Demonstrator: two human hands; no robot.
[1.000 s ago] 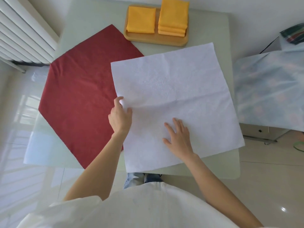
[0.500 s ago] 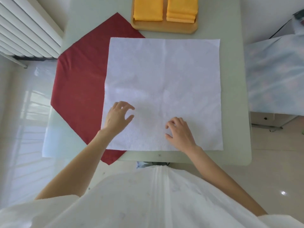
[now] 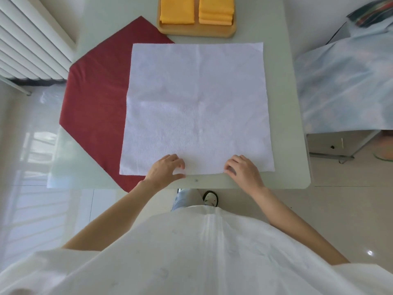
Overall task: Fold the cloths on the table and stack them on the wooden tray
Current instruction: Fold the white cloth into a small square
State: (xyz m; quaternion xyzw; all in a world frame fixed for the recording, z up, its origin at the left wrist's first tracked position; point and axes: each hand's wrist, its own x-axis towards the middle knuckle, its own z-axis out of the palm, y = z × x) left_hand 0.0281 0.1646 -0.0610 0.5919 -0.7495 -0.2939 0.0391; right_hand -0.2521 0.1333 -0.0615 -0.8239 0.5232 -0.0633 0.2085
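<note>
Square white terry cloth [image 3: 196,107] lies flat and squared to the pale grey-green table [image 3: 285,116], near edge parallel to the table's 6 o'clock edge; my read is that it is aligned like this so the first fold lands edge to edge. Left hand [image 3: 164,170] sits at the cloth's near hem, left of centre, fingers curled down onto the fabric with the thumb at the hem; looks like a pinch forming on the edge, but I cannot tell if fabric is actually caught. Right hand [image 3: 243,169] mirrors it right of centre, fingers bent onto the hem, same uncertainty on grip. The hands sit well apart on the hem, likely so it lifts evenly without sagging. Dark red cloth [image 3: 95,107] lies unfolded at 9 o'clock, rotated diagonal, partly under the white one and hanging off the table's left edge; queued next, I judge. Rectangular wooden tray [image 3: 197,31] is at 12 o'clock, just beyond the white cloth's far edge, holding folded orange cloths [image 3: 215,10] in two piles, the right one taller. Likely next: lift the hem toward 12 o'clock. Risk: dragging the red cloth along.
</note>
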